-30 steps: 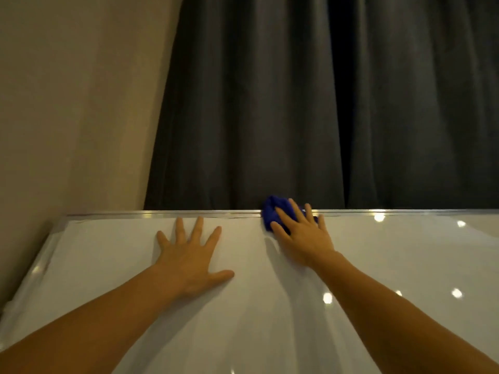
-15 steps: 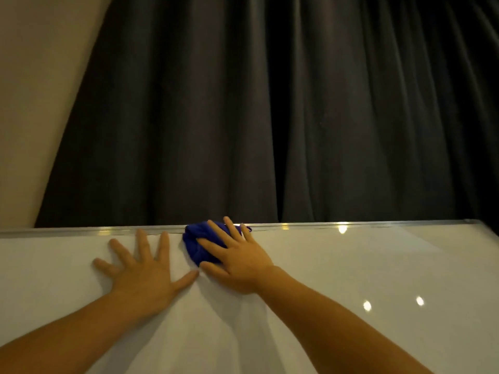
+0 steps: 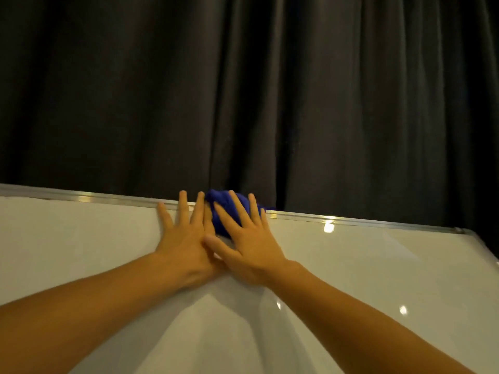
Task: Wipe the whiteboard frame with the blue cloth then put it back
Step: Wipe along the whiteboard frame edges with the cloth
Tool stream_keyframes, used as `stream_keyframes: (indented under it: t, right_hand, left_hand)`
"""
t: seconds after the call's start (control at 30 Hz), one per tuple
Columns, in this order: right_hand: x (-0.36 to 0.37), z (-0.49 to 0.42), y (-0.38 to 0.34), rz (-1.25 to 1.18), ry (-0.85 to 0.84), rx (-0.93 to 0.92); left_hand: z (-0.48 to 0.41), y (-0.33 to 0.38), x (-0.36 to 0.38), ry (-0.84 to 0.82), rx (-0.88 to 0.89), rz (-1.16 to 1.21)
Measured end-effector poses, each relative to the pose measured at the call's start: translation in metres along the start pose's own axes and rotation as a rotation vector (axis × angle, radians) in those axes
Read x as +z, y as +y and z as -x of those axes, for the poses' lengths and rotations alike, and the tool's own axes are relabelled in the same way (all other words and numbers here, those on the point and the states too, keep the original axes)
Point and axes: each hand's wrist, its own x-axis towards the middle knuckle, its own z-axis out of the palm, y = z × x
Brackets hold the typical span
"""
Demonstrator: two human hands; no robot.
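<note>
One view only for you: wide-angle head camera, sits on your head. Faces forward and little down, along both your forearms. Whiteboard (image 3: pixel 378 265) near, fills lower half; its top frame (image 3: pixel 378 222) crosses picture tilted, right side lower. Dark curtain (image 3: pixel 270 90) behind fills upper half. Left hand (image 3: pixel 186 238), right hand (image 3: pixel 251 244) at centre.

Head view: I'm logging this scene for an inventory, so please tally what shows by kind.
hands: 2, left hand and right hand
blue cloth: 1
whiteboard: 1
dark curtain: 1
Total: 5
</note>
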Motion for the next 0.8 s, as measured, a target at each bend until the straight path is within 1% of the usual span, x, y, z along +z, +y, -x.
stream_keyframes:
  t: [0.07, 0.1, 0.13, 0.17, 0.23, 0.27, 0.3, 0.37, 0.43, 0.53, 0.57, 0.63, 0.67, 0.73, 0.77, 0.8]
  right_hand:
    - [-0.009, 0.008, 0.024, 0.086, 0.018, -0.078]
    - [-0.019, 0.01, 0.047, 0.16, 0.026, -0.068]
    - [-0.03, 0.015, 0.07, 0.229, 0.011, -0.008]
    - [-0.042, 0.02, 0.092, 0.259, -0.015, 0.09]
    - [-0.055, 0.028, 0.114, 0.212, -0.083, 0.27]
    - [-0.056, 0.03, 0.114, 0.191, -0.123, 0.302]
    - [-0.054, 0.029, 0.108, 0.114, -0.124, 0.298]
    - [-0.042, 0.017, 0.087, -0.079, -0.081, 0.301]
    - [-0.043, -0.004, 0.061, 0.036, -0.014, 0.297]
    - [-0.036, -0.006, 0.056, 0.033, 0.057, 0.43]
    - [-0.024, -0.002, 0.05, 0.033, 0.079, 0.419]
    - [-0.007, 0.009, 0.037, 0.035, 0.086, 0.3]
    - [-0.005, 0.013, 0.04, 0.053, 0.082, 0.251]
    - [-0.018, 0.018, 0.066, 0.177, 0.066, 0.194]
    - [-0.027, 0.021, 0.081, 0.237, 0.055, 0.212]
    - [-0.036, 0.026, 0.098, 0.271, 0.039, 0.281]
  left_hand:
    - [-0.003, 0.006, 0.004, 0.014, -0.007, 0.0]
    - [-0.001, 0.006, 0.004, 0.023, -0.006, 0.009]
    - [0.002, 0.006, 0.003, 0.031, 0.01, 0.014]
    - [0.004, 0.004, 0.004, 0.046, 0.032, 0.006]
    - [0.007, -0.006, 0.003, 0.026, 0.055, -0.011]
    - [0.01, -0.007, 0.002, 0.004, 0.058, -0.014]
    - [0.01, -0.009, 0.003, 0.015, 0.054, -0.028]
    - [0.008, -0.012, 0.004, 0.007, 0.032, -0.062]
    - [0.009, -0.018, 0.007, 0.026, 0.013, 0.009]
    - [0.008, 0.003, 0.006, 0.015, 0.037, 0.02]
    - [0.01, 0.004, 0.007, 0.013, 0.032, 0.024]
    - [0.01, -0.001, 0.011, 0.054, 0.017, 0.05]
    - [0.01, -0.002, 0.011, 0.065, 0.022, 0.044]
    - [0.008, 0.0, 0.01, 0.061, 0.031, 0.045]
    - [0.007, 0.0, 0.009, 0.049, 0.032, 0.039]
    - [0.006, 0.002, 0.007, 0.037, 0.031, 0.027]
